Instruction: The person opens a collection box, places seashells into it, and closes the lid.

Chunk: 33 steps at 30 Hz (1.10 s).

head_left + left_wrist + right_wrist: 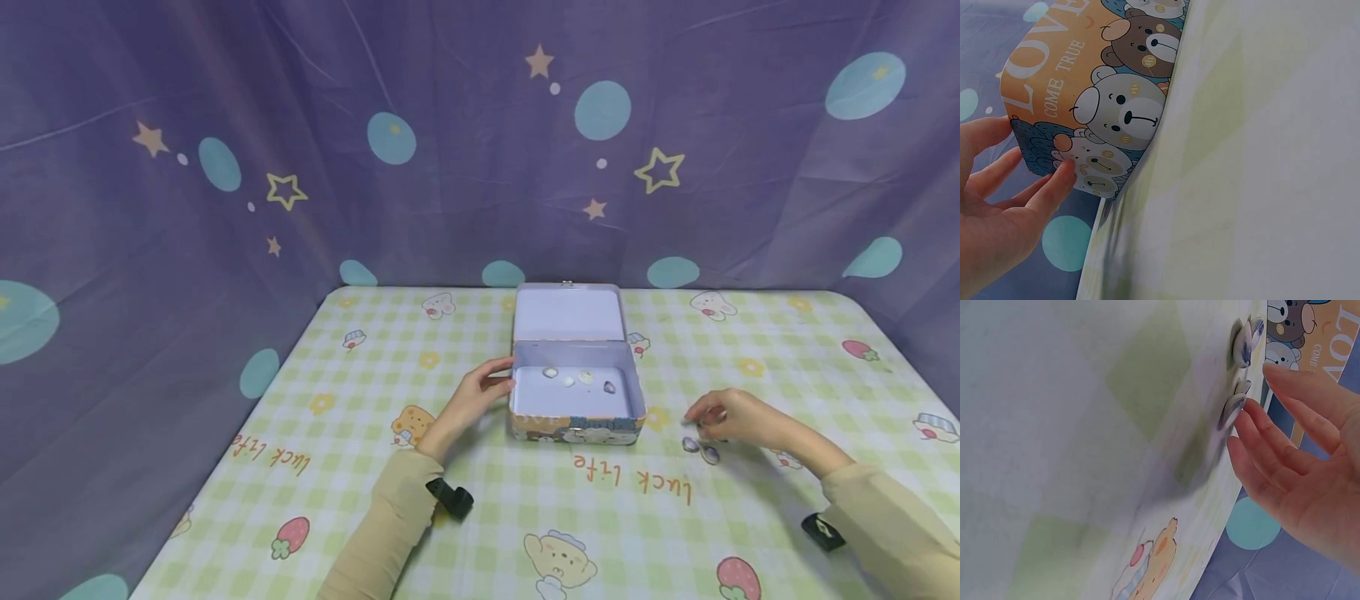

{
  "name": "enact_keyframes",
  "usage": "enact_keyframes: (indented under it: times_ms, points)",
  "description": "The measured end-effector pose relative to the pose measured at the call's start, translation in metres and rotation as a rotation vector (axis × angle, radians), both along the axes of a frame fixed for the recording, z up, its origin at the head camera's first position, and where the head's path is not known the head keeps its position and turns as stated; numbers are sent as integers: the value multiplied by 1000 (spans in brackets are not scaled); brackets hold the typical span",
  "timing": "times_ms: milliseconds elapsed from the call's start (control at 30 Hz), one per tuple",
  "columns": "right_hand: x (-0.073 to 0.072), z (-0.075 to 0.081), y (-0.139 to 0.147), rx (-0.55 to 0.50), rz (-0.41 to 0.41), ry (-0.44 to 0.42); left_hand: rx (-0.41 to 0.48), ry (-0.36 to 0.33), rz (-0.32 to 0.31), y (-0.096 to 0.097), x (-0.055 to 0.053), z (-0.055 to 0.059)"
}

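A rectangular tin box [536, 433] printed with cartoon bears stands on the table, its hinged lid [570, 315] raised at the back. Inside, several small seashells [586, 377] lie spread over the pale floor of the box. The fingertips of my left hand [472, 398] rest against the box's left wall, thumb and fingers spread, as the left wrist view also shows. Right of the box, my right hand [738, 417] hovers over a small group of seashells [709, 454]. In the right wrist view its fingers are loosely bent beside a purple-white shell [1233, 409], with nothing visibly pinched.
A green-checked tablecloth [465, 533] with cartoon prints covers the table. Behind and to the left hangs a purple curtain [465, 200] with stars and teal spots. Dark straps with small devices [450, 498] sit on both wrists.
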State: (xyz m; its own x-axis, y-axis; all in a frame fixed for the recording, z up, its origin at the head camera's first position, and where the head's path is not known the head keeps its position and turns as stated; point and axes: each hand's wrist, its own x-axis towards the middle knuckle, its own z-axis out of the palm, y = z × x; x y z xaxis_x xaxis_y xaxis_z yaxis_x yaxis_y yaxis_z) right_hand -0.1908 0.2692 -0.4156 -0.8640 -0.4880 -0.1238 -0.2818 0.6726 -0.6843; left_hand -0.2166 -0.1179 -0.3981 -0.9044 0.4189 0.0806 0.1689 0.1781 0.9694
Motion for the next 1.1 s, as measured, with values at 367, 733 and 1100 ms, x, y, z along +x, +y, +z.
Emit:
enact_keyframes:
  times_ms: [367, 733, 1100]
  points:
    - [-1, -6, 0, 5, 10, 36, -6, -1, 6, 0, 0, -1]
    - [-2, -8, 1, -15, 16, 18, -11, -4, 7, -1, 0, -1]
    - [-3, -8, 1, -14, 22, 28, 16, -6, -5, -1, -1, -2]
